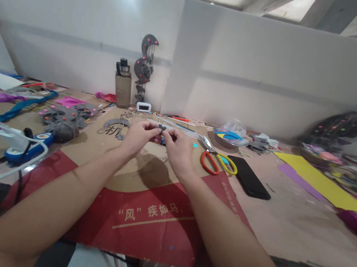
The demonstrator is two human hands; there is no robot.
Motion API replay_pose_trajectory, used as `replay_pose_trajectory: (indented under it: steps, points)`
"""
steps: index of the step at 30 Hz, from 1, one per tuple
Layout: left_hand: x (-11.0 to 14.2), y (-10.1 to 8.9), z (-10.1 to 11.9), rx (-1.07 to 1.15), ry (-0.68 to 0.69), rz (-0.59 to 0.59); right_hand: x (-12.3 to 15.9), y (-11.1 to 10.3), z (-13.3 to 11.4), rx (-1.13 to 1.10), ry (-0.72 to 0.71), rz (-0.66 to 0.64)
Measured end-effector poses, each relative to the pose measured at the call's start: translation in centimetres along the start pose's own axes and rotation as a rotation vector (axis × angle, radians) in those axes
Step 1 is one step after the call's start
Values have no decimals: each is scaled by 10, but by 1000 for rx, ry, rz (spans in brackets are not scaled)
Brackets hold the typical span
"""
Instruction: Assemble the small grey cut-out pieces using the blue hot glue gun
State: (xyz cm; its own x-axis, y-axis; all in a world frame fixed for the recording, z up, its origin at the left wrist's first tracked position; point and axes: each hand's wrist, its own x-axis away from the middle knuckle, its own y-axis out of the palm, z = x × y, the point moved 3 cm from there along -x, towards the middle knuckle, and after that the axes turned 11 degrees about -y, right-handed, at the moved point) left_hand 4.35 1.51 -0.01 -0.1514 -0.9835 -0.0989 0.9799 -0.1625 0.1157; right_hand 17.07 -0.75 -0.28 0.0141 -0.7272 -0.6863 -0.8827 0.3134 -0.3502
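Observation:
Above the cardboard sheet, my left hand and my right hand meet, fingertips pinched. Between them is a small dark grey piece, mostly hidden by the fingers; its exact kind is unclear. Just left of my left hand lies a flat grey crescent with smaller grey bits attached. Right of my right hand rest scissors with one red and one yellow handle, blades pointing away.
A black phone lies right of the scissors. Grey pieces with pink dots and a blue-based power socket are on the left. A bottle and a hanging grey crescent string stand behind. Yellow sheet lies right.

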Motion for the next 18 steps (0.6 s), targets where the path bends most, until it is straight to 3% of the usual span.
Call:
replay_pose_trajectory:
  steps: [10, 18]
  points:
    - [-4, -1, -3, -18, 26, 9, 1, 0, -10, 20, 13, -7]
    - [-4, 0, -6, 22, 11, 9, 0, 2, -4, 13, 92, 0]
